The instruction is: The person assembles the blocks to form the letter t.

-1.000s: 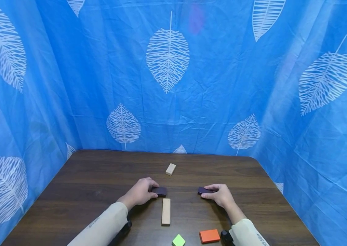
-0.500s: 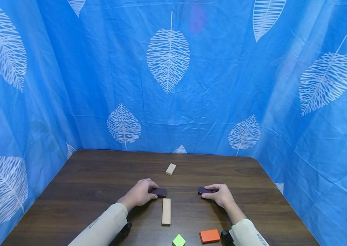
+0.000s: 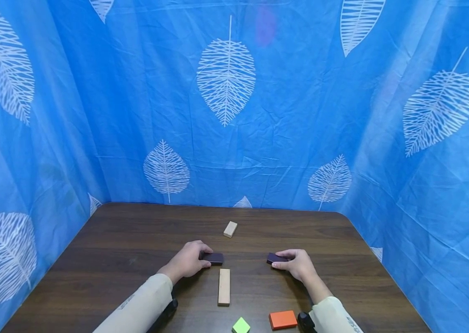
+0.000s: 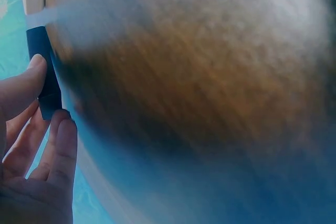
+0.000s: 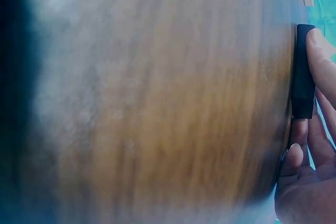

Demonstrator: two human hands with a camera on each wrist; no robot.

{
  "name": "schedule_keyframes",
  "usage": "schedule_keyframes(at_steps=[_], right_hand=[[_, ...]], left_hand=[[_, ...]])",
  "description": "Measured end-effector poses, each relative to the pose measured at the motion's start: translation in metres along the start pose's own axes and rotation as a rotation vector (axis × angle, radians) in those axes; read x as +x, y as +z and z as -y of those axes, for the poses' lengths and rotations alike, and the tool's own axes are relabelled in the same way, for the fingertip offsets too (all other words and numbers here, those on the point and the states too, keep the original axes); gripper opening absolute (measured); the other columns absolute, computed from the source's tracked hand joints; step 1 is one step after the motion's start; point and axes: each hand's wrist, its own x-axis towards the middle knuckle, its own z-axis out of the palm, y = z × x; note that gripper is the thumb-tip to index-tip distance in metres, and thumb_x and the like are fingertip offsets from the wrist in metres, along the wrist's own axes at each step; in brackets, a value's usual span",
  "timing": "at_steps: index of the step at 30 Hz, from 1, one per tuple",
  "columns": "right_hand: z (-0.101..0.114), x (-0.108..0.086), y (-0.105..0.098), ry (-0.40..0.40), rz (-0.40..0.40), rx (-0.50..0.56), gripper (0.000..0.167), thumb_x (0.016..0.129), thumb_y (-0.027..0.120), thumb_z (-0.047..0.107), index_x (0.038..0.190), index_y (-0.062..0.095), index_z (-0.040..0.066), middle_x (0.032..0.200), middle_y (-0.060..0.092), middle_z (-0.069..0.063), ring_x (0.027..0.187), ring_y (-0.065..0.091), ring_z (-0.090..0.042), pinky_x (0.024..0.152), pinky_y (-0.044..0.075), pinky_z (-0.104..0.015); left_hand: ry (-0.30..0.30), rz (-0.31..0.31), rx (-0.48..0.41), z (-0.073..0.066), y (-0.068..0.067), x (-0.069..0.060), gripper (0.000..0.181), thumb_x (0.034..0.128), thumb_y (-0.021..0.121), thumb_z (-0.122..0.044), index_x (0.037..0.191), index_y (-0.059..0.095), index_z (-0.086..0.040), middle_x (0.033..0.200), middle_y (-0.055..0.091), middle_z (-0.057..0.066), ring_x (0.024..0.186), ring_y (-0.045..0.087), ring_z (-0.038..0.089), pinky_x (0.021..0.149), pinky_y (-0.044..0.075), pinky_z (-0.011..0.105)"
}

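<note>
Left hand [image 3: 188,260]: thumb and fingers pinch the outer end of a dark purplish-black block [image 3: 214,259], flat, rectangular, straight-edged. Right hand [image 3: 299,264]: same pinch on a similar dark block [image 3: 274,258], partly covered by fingers. Free ends face each other, well apart, mid-table. Long pale wooden block [image 3: 224,286] lies lengthwise just nearer the person than the left one.

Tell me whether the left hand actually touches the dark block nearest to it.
Touching. The left wrist view shows it: the left hand has its thumb lying against the dark block, no gap between.
</note>
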Motion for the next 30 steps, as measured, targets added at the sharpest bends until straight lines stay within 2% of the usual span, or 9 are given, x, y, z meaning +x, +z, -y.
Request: schedule_keyframes(at_steps=[8,19,30], right_hand=[[-0.0017,0.0014,0.0014,0.008,-0.01,-0.009,0.034,0.075,0.091,0.024,0.103,0.08,0.008,0.115,0.069,-0.017,0.104,0.062,-0.035,0.091,0.049,-0.055],[-0.0012,-0.0002,-0.0001,-0.002,-0.008,-0.025,0.036,0.075,0.09,0.026,0.104,0.08,0.008,0.116,0.068,-0.019,0.104,0.061,-0.036,0.091,0.048,-0.057],[-0.0002,-0.0001,0.0002,-0.001,-0.006,-0.028,0.037,0.075,0.09,0.027,0.105,0.079,0.008,0.117,0.068,-0.02,0.103,0.061,-0.036,0.092,0.047,-0.059]], left_hand=[[-0.012,-0.002,0.015,0.0027,0.0005,0.0042,0.024,0.089,0.078,-0.011,0.113,0.074,-0.006,0.109,0.066,0.006,0.104,0.062,0.027,0.095,0.049,0.05],[-0.04,0.006,0.008,-0.0006,-0.0017,0.0072,0.024,0.089,0.078,-0.009,0.112,0.074,-0.006,0.108,0.065,0.007,0.102,0.061,0.026,0.094,0.049,0.05],[-0.028,0.011,0.033,0.0038,-0.0013,0.0097,0.024,0.0882,0.079,-0.009,0.111,0.075,-0.006,0.108,0.067,0.007,0.103,0.062,0.027,0.094,0.05,0.049]])
